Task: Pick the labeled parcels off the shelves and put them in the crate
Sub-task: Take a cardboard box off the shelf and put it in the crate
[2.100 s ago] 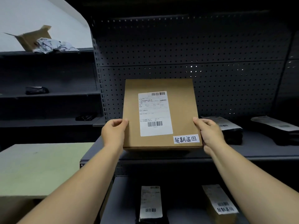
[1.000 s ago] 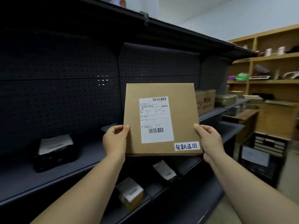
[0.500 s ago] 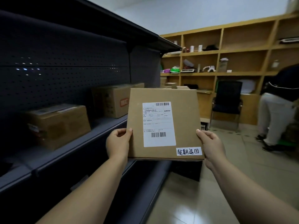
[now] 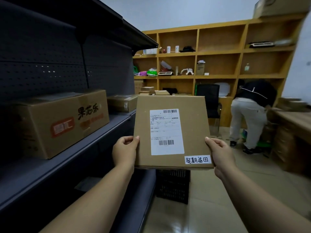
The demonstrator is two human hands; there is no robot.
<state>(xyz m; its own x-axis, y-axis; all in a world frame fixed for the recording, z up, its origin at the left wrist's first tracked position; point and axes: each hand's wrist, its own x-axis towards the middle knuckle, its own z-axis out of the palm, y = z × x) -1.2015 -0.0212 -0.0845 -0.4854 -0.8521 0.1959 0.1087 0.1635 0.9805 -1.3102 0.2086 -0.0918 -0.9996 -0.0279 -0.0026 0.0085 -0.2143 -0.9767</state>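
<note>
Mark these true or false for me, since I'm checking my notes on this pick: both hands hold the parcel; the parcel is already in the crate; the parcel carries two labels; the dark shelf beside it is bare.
1. Both hands hold the parcel. True: left hand and right hand grip the parcel.
2. It is in the crate. False: the crate stands on the floor below it.
3. It carries two labels. True.
4. The dark shelf is bare. False: a big carton sits there.

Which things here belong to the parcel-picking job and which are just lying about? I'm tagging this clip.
Job:
- flat parcel with a handwritten sticker, held by the left hand and right hand
- black crate on the floor, below it

Lying about:
- big printed carton on the dark shelf
- office chair
- wooden shelving
- another person, bending over
</note>
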